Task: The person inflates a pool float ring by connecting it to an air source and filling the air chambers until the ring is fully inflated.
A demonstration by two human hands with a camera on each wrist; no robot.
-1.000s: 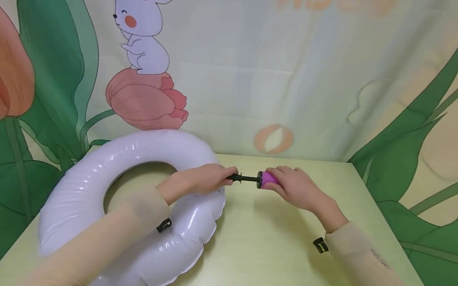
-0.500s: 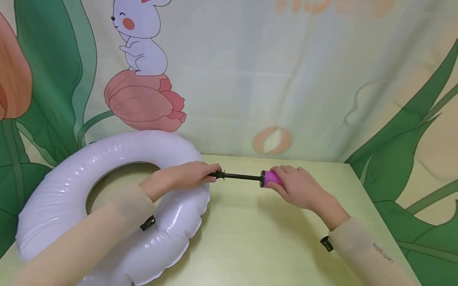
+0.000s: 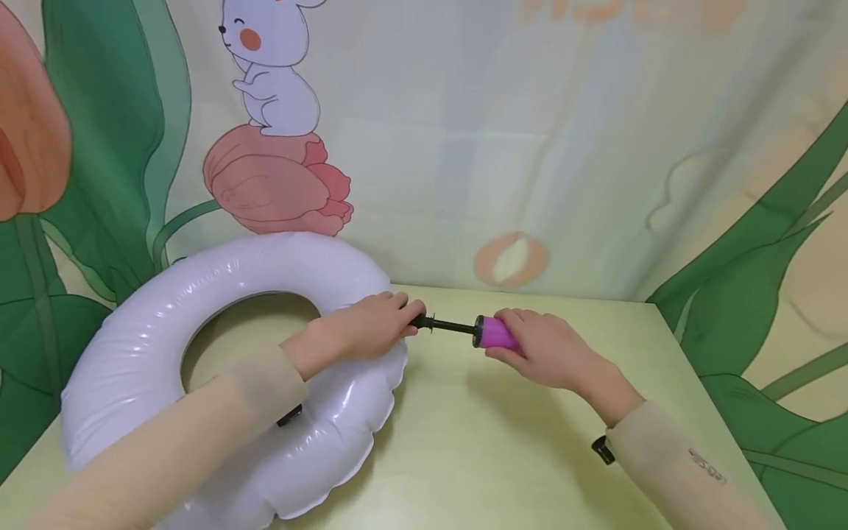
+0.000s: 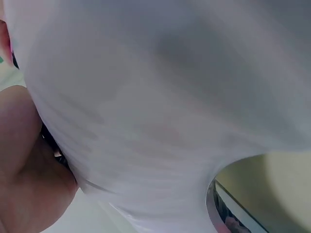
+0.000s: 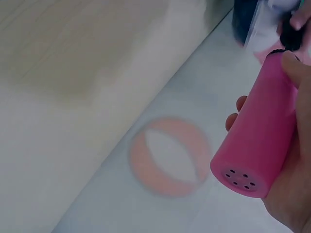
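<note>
An inflatable white swim ring (image 3: 112, 375) stands tilted on the table at the left and fills most of the left wrist view. By its right side my left hand (image 3: 364, 327) grips the black end of a hand pump (image 3: 497, 333). My right hand (image 3: 553, 350) wraps round the pump's purple barrel, which looks pink in the right wrist view and has small holes in its end. Between the hands a short stretch of the black rod (image 3: 453, 326) shows. Where the pump meets the ring is hidden behind my left hand.
The pale green table (image 3: 464, 456) runs back to a printed cloth backdrop (image 3: 424, 147) with a rabbit, tulips and leaves. Black wrist straps (image 3: 603, 449) hang under the sleeves.
The rod first came further out of the barrel as my left hand and the ring shifted left. Now both are back to the right and less rod shows. The right hand has barely moved.
</note>
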